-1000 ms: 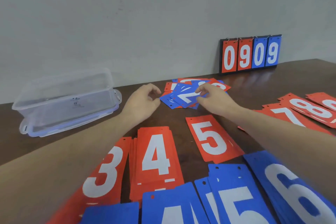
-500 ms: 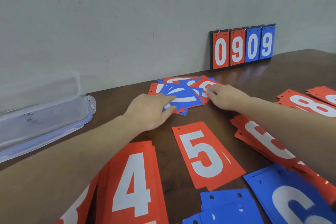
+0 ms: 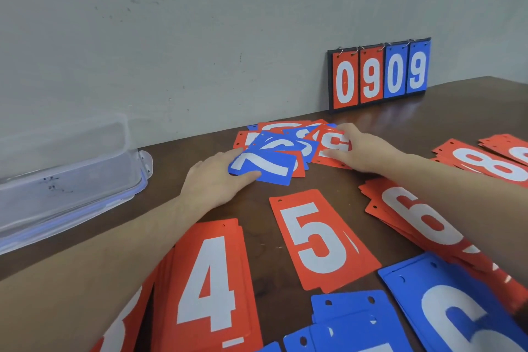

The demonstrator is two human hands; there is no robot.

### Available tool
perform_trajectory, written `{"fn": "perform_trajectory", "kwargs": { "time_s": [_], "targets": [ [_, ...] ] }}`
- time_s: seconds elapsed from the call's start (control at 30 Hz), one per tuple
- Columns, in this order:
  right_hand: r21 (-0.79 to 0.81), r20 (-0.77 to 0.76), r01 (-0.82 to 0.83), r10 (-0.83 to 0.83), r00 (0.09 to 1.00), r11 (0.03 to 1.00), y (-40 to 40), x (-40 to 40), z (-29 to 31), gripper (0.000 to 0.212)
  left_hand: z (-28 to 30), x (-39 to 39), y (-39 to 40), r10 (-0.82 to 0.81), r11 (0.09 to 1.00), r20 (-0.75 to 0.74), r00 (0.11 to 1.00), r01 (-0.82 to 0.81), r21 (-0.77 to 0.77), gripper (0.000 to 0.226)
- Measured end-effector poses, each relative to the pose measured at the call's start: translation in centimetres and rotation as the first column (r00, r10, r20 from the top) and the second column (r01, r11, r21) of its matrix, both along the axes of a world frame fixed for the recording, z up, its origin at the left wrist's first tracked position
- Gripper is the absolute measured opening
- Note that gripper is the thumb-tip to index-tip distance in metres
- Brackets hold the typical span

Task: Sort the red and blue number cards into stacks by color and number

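The left hand [image 3: 217, 180] pinched a blue card [image 3: 264, 166] at the near edge of the mixed pile [image 3: 288, 141]; the right hand [image 3: 361, 148] pressed a red card [image 3: 331, 148] with straight fingers. Pulling the blue card could have dragged loose neighbours toward the red 5 card [image 3: 320, 240], because they overlapped.

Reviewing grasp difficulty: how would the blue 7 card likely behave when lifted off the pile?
The blue 7 card looks thin, flat and probably light and semi-stiff. Lying on the loose pile, it may slide. The left hand grips its edge.
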State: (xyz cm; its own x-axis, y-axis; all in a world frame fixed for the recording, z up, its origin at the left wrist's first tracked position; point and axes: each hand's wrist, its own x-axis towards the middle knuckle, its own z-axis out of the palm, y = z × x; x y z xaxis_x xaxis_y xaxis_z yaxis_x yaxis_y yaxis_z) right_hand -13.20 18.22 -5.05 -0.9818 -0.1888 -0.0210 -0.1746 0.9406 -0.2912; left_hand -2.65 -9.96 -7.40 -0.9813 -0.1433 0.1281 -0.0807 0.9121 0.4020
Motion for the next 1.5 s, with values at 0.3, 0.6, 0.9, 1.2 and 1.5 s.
{"fn": "perform_trajectory", "kwargs": {
  "time_s": [0.3,0.6,0.9,1.2,1.5],
  "targets": [
    [-0.035,-0.070,-0.041,0.038,0.997,0.999,0.1,1.5,1.0,0.070,0.5,0.3,-0.4,-0.012,0.949,-0.101,0.995,0.043,0.312,0.069],
    [-0.680,-0.041,0.096,-0.169,0.985,0.727,1.0,3.6,2.1,0.095,3.2,1.9,0.6,0.007,0.608,-0.189,0.982,0.146,0.780,0.087],
    [-0.804,0.082,0.079,-0.021,0.996,0.589,2.3,8.8,5.0,0.038,6.7,7.6,0.4,0.040,0.377,-0.137,0.990,0.112,0.920,0.045],
    [-0.606,0.121,-0.085,0.197,0.973,0.791,3.5,15.0,6.2,0.030,7.5,14.4,-0.1,0.082,0.407,-0.107,0.991,0.065,0.911,0.036],
    [-0.597,0.132,-0.083,0.201,0.971,0.798,4.2,18.2,7.4,0.023,7.9,19.6,-1.3,0.083,0.422,-0.090,0.992,0.047,0.906,0.037]
  ]
}}
